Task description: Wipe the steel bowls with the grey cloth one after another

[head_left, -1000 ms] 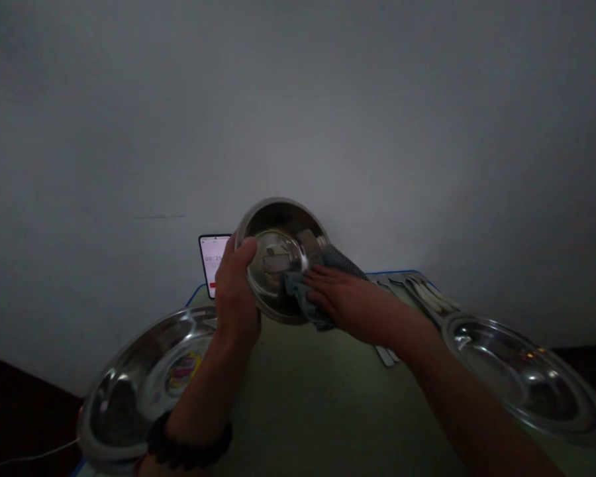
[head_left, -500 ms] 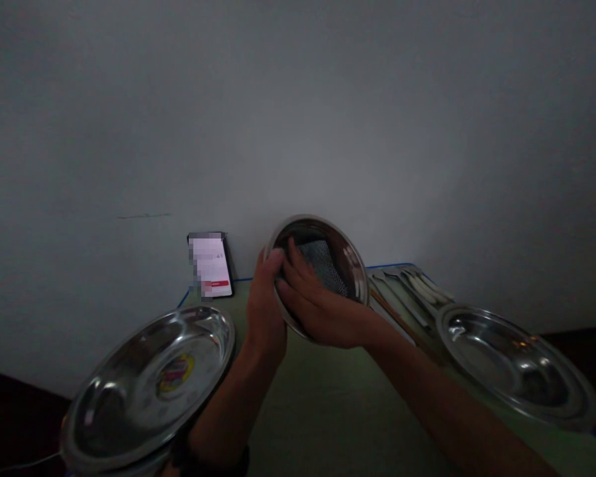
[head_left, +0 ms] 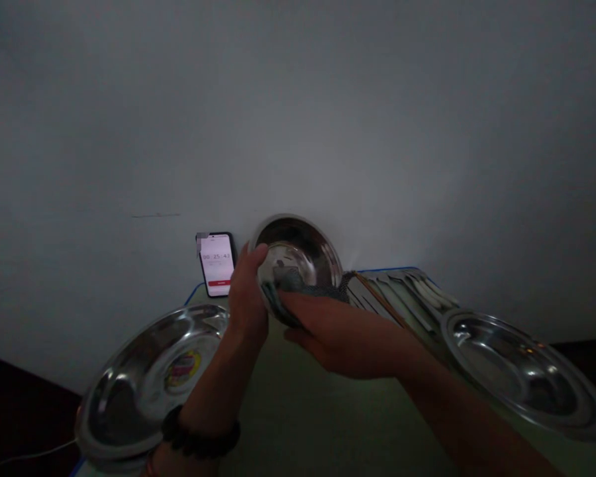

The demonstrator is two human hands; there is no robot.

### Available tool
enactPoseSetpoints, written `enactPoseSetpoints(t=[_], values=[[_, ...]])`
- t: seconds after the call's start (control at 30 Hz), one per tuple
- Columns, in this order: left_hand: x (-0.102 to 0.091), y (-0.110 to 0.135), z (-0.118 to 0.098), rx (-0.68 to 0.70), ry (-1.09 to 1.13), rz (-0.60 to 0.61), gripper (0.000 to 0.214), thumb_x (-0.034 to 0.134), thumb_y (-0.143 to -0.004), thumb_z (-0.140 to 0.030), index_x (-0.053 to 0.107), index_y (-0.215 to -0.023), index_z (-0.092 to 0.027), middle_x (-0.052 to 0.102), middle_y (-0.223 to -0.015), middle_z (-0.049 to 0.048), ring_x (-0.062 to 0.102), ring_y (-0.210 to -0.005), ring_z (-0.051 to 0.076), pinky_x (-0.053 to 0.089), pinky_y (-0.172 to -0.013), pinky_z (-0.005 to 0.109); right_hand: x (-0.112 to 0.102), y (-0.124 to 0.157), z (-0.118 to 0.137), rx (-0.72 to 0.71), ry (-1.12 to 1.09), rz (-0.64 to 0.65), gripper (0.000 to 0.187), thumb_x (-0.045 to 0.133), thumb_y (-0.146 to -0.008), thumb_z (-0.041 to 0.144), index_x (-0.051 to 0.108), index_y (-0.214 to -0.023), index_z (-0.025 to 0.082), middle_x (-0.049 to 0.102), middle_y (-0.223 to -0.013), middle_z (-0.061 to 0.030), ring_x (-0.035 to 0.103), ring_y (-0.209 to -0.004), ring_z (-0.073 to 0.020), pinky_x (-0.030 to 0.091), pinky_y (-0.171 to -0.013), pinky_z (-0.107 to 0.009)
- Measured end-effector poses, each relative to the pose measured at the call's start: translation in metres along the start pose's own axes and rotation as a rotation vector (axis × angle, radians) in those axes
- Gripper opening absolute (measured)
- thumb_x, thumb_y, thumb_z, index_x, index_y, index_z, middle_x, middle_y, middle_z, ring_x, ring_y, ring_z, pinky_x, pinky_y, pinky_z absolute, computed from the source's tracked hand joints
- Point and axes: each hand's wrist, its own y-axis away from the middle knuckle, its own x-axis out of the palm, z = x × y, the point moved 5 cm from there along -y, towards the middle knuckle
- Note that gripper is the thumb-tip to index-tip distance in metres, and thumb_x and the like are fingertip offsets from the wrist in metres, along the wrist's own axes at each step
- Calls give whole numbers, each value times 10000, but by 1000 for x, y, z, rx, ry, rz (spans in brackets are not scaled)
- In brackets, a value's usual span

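Observation:
A shiny metal bowl (head_left: 322, 255) is tilted up above the table, its hollow facing me. My left hand (head_left: 248, 291) grips its left rim, thumb on the inner side. Across the lower front rim, my right hand (head_left: 328, 331) pinches a dark grey textured cloth (head_left: 322, 290). Part of the cloth lies against the inside of the bowl and part spreads out past the right rim. The fingertips of my right hand are partly hidden by the cloth and the rim.
A large metal basin (head_left: 119, 411) with a coloured sticker stands at left, another metal basin (head_left: 516, 371) at right. A phone (head_left: 216, 265) showing a timer leans against the wall (head_left: 298, 119). Several utensils (head_left: 407, 298) lie at the table's (head_left: 308, 411) back right.
My right hand has moved from inside the bowl to its lower rim, bringing the cloth along. The bowl appears further left in view, and more of its inside shows.

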Motion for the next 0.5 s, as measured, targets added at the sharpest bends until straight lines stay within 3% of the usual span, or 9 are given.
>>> enactPoseSetpoints(t=[0.1,0.23,0.33,0.4,0.5], values=[[-10,-8,-7,114,-54,-33,185,591,-771,-384,648,-875,-243,665,-974,-6,590,-996,214,448,-871,305,-4,7,-13,45,116,15,464,383,-845,47,512,-1272,175,577,-1315,-108,559,-1184,-231,441,-1006,-401],[-27,-17,-19,218,-197,-127,239,570,-797,-366,655,-978,-236,654,-1024,5,571,-996,203,418,-876,311,-1,5,-39,245,249,13,492,354,-799,11,548,-1236,130,583,-1302,-149,568,-1182,-259,460,-971,-422],[-32,-17,-30,279,-267,-140,229,561,-807,-332,648,-991,-228,641,-1118,19,549,-1074,207,394,-935,313,18,-3,-48,238,236,234,428,438,-874,203,517,-1285,112,572,-1311,-177,572,-1177,-288,479,-947,-427],[-32,-17,-32,287,-261,-115,231,570,-797,-317,646,-998,-232,635,-1150,19,541,-1110,211,382,-971,318,28,-4,-50,222,219,387,539,485,-877,398,477,-1345,130,563,-1324,-176,566,-1183,-313,482,-942,-450],[-30,-19,-24,218,-186,-75,250,563,-781,-322,652,-996,-230,650,-1112,22,562,-1079,227,395,-972,355,21,-3,-57,258,236,367,555,449,-892,405,454,-1375,132,552,-1342,-165,544,-1214,-296,453,-982,-436]])
